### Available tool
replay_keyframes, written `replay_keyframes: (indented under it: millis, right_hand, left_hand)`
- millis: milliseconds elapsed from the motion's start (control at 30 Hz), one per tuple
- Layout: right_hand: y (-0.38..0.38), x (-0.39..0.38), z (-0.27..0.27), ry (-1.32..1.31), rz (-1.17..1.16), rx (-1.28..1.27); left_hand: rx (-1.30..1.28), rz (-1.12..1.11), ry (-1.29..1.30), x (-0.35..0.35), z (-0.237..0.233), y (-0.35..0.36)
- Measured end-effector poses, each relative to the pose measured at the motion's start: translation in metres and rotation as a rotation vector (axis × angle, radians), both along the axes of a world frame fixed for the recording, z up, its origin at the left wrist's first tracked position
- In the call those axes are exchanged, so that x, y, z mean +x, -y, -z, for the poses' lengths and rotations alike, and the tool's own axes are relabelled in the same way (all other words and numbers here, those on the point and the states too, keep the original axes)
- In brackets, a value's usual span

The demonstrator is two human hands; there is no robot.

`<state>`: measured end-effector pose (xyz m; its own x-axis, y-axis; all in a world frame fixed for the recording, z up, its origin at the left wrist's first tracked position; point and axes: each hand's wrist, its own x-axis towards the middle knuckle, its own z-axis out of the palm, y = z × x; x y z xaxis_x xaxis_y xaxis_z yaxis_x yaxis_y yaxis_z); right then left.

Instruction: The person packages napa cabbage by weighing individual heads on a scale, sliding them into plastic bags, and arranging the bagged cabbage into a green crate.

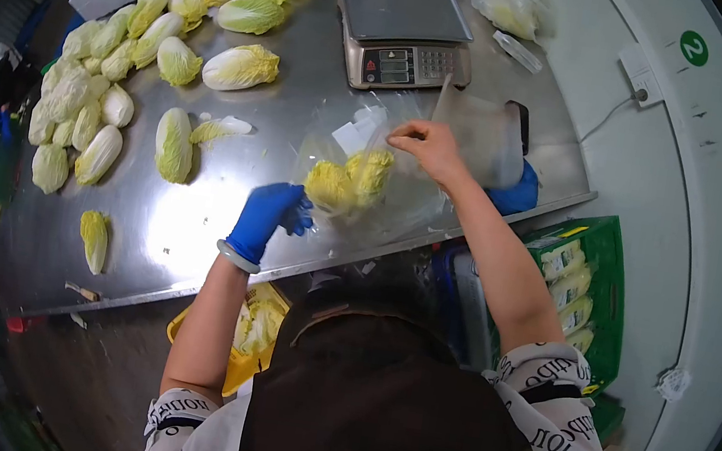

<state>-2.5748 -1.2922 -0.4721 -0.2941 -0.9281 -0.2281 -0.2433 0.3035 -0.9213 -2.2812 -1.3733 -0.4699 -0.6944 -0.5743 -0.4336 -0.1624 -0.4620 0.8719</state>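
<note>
- The left hand (269, 213) wears a blue glove. Its fingers are curled tight on the near side of a clear plastic bag (410, 203).
- The right hand (427, 147) is bare. Its finger and thumb pinch the far top edge of the same bag and hold it up.
- Two small napa cabbages (351, 180) sit inside the bag, between the two hands. The bag rests on the steel table (194, 234).
- This looks like the packing step: the cabbages are in, and the mouth of the bag looks open.
- The next move calls for both hands to keep hold of the thin plastic, so the mouth can be pulled together without the cabbages sliding out.
- The plastic is thin and slippery, so a soft, firm pinch would work best.
- Many loose napa cabbages (174, 144) lie on the table, out past the left hand.
- A weighing scale (402, 33) stands beyond the right hand, farther from the body.
- A pile of empty bags (484, 137) lies just beside the right hand, on its outer side.
- A green crate (612, 261) with bagged cabbages sits lower down, outside the right arm.
</note>
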Motion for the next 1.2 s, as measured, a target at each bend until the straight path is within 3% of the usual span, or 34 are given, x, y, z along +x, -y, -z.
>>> replay_keyframes:
  millis: [67, 133, 200, 333, 367, 433, 533, 633, 667, 767, 833, 900, 967, 1100, 1167, 1200]
  right_hand:
    - [-0.024, 0.007, -0.014, -0.04, 0.132, -0.05]
    - [-0.074, 0.01, -0.02, 0.002, 0.085, -0.138]
    - [-0.129, 0.005, 0.021, -0.218, -0.131, -0.397]
    - [-0.218, 0.039, 0.094, -0.375, -0.125, -0.214]
    - [-0.234, 0.043, 0.107, -0.479, -0.173, -0.154]
    - [-0.243, 0.05, 0.104, -0.47, -0.144, -0.159]
    - [-0.243, 0.048, 0.077, -0.597, -0.089, -0.227]
    - [-0.23, 0.069, 0.046, -0.562, -0.18, -0.396]
    - [-0.225, 0.083, 0.047, -0.558, -0.268, -0.453]
    - [-0.208, 0.137, 0.062, -0.518, -0.454, -0.519]
    - [-0.197, 0.165, 0.067, -0.615, -0.541, -0.472]
    - [-0.193, 0.18, 0.084, -0.667, -0.61, -0.428]
    - [-0.194, 0.189, 0.106, -0.71, -0.686, -0.339]
    - [-0.213, 0.155, 0.074, -0.564, -0.912, -0.402]
    - [-0.25, 0.123, 0.07, -0.621, -0.907, -0.328]
    - [-0.282, 0.099, 0.099, -0.669, -0.803, -0.319]
  left_hand:
    - [-0.124, -0.097, 0.04, 0.01, -0.021, -0.016]
    - [-0.16, -0.198, 0.089, 0.027, -0.017, -0.054]
    - [-0.319, -0.18, 0.233, 0.05, 0.025, -0.105]
    - [-0.723, -0.017, 0.624, 0.066, 0.097, -0.196]
    - [-0.974, 0.141, 0.789, 0.074, 0.125, -0.213]
    - [-1.032, 0.139, 0.816, 0.072, 0.124, -0.233]
    - [-0.587, -0.022, 0.677, 0.072, 0.097, -0.24]
    - [-0.037, -0.174, 0.233, 0.093, 0.104, -0.224]
    - [0.161, -0.352, 0.181, 0.092, 0.1, -0.222]
    - [0.338, -0.5, 0.144, 0.08, 0.113, -0.217]
    - [0.641, -0.338, -0.042, 0.076, 0.145, -0.213]
    - [0.245, -0.221, 0.149, 0.07, 0.146, -0.221]
    - [0.269, -0.279, 0.193, 0.063, 0.131, -0.222]
    - [0.267, -0.397, 0.206, 0.057, 0.127, -0.226]
    - [0.284, -0.356, 0.139, 0.058, 0.114, -0.223]
    - [0.285, -0.303, 0.13, 0.064, 0.117, -0.221]
